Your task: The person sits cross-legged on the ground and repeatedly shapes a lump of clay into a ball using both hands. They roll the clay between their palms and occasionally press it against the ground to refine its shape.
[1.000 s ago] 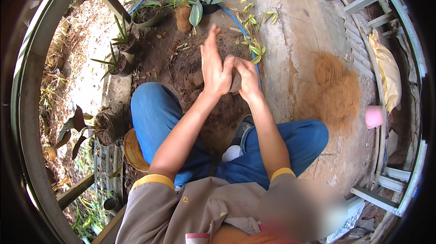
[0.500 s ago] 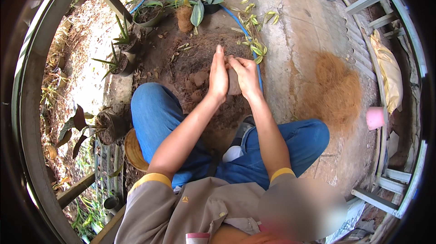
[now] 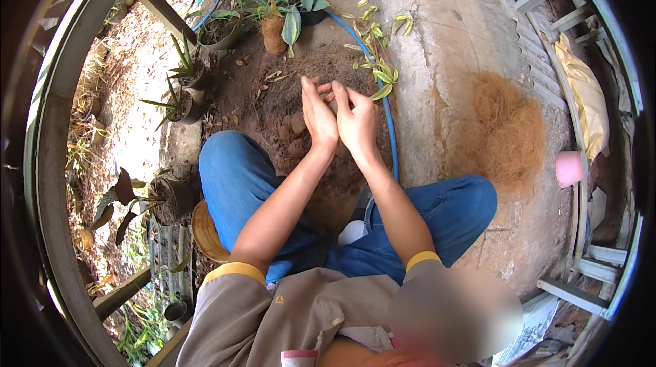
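Observation:
My left hand (image 3: 319, 121) and my right hand (image 3: 357, 121) are pressed together at the heels, cupped over the soil in front of my knees. Between the palms sits a grey-brown ball of soil (image 3: 333, 104), mostly covered by the fingers. Its full shape cannot be made out. Just left of my hands, several round soil lumps (image 3: 298, 124) lie on the dark loose soil (image 3: 287, 97). Beyond them stands a kokedama-like ball wrapped in brown fibre (image 3: 273, 34), with a plant growing from it.
A heap of coir fibre (image 3: 506, 131) lies on the concrete at right, near a pink pot (image 3: 568, 168). A blue hose (image 3: 391, 134) curves past my right hand. Potted plants (image 3: 174, 199) line the left side. Cut variegated leaves (image 3: 385, 74) lie ahead.
The hands have turned and drawn together at the wrists, shifting slightly left. The soil ball, plainer between them before, is now mostly covered.

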Available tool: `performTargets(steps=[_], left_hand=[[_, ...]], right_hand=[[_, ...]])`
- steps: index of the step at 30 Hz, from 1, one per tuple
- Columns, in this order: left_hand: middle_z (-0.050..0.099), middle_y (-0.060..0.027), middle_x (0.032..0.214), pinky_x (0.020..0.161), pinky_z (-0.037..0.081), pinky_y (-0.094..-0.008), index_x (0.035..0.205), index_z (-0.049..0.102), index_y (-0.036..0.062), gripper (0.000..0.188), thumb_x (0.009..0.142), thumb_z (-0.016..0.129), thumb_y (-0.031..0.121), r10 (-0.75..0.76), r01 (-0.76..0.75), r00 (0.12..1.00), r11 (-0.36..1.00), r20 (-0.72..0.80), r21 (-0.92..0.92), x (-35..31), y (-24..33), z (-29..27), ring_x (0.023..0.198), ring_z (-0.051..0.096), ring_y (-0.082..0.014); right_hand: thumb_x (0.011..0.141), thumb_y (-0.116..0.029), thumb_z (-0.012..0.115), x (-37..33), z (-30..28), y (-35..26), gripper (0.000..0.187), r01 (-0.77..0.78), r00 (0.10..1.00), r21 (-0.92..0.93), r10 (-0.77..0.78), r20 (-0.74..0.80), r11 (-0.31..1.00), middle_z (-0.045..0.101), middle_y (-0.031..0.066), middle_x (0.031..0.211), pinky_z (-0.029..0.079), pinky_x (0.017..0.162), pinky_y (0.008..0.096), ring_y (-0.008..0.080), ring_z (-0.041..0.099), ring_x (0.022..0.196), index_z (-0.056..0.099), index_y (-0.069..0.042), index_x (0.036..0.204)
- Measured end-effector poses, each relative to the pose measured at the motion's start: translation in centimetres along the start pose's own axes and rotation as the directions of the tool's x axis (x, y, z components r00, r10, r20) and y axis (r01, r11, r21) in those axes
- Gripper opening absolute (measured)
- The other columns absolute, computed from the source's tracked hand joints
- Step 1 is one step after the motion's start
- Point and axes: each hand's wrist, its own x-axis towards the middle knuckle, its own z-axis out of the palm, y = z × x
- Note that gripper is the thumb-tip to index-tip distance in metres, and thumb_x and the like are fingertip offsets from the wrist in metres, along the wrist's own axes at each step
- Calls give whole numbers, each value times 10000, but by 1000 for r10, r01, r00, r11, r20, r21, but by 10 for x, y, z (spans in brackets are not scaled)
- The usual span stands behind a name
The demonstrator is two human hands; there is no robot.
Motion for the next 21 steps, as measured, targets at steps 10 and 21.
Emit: performTargets(steps=[10,21], left_hand=[[438,-220,1280,1025,312,-438,1231,455,-10,503,870,490,338,608,-677,735,688,301,262,12,14,-4,1198,435,-345],[529,-146,1117,904,437,-443,1275,369,19,925,796,218,796,-217,281,948,914,233,-291,25,14,-18,1056,512,-258]], right_hand=[[950,-407,434,21,-10,48,418,-564,820,678,225,526,471,585,66,1090,473,837,301,140,566,991,554,-39,1109],[911,-464,513,22,-19,18,506,-314,886,416,106,451,853,658,90,963,436,836,271,148,588,933,661,17,968]])
